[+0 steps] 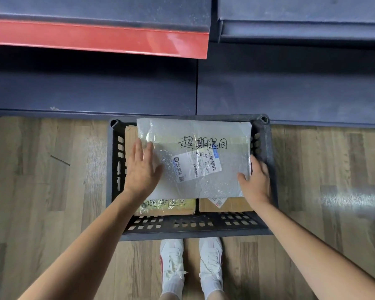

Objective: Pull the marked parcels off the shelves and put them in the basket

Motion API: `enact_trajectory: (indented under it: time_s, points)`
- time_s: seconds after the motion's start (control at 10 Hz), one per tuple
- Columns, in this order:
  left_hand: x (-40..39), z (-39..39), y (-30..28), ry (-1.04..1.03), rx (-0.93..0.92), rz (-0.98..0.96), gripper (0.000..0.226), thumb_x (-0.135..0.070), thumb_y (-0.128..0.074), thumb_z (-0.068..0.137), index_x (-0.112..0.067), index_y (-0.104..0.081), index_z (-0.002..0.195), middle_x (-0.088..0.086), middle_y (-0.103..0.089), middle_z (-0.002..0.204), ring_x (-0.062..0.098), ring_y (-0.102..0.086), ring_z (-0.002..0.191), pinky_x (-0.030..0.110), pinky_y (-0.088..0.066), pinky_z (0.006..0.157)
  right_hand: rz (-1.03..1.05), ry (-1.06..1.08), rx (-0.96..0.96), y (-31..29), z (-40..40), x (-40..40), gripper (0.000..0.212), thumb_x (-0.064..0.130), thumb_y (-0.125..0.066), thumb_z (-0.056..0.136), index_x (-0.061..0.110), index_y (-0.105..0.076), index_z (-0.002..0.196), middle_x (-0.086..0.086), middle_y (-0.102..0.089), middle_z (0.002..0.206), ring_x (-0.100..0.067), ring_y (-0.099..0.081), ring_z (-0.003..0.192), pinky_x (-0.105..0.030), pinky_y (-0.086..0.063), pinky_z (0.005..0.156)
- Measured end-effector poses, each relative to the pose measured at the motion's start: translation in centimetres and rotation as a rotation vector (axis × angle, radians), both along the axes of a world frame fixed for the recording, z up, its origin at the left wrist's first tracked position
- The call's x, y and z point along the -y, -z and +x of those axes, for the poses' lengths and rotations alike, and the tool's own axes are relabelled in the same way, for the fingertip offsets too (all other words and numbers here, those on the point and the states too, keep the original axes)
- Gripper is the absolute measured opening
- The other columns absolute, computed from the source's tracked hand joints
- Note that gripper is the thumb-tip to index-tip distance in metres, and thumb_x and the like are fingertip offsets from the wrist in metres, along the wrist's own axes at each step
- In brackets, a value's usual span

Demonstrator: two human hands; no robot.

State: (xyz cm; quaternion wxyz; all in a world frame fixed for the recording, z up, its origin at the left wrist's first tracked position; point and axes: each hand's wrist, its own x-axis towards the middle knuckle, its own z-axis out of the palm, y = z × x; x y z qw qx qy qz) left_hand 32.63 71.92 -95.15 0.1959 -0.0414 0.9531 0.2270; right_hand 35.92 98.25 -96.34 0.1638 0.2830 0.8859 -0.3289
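Observation:
A dark plastic basket [195, 226] stands on the wooden floor in front of my feet. A large parcel in bubble wrap [204, 137], with black handwriting and a white label, lies on top of the parcels inside. My left hand [142, 167] rests flat on its left edge with straight fingers. My right hand [256, 180] grips its lower right corner, thumb on top and fingers curled round the side. Beneath it show a tape-wrapped parcel with handwriting [169, 205] and a brown carton [232, 204].
Dark blue shelves [91, 92] rise just beyond the basket, one upper shelf edged by a red strip [95, 37]. Wooden floor [48, 180] lies to the left and right of the basket. My white shoes [191, 263] stand right behind its near wall.

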Motion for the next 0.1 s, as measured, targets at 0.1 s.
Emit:
enact_trajectory:
  time_s: [0.1]
  points:
    - [0.16, 0.17, -1.75, 0.102, 0.023, -0.124, 0.069, -0.033, -0.042, 0.096, -0.010, -0.005, 0.149, 0.018, 0.007, 0.157, 0.031, 0.011, 0.145, 0.039, 0.006, 0.116, 0.017, -0.070, -0.010, -2.18, -0.02, 0.36, 0.059, 0.011, -0.057, 0.087, 0.009, -0.035, 0.141, -0.014, -0.039, 0.139, -0.030, -0.043, 0.123, -0.037, -0.037, 0.101]
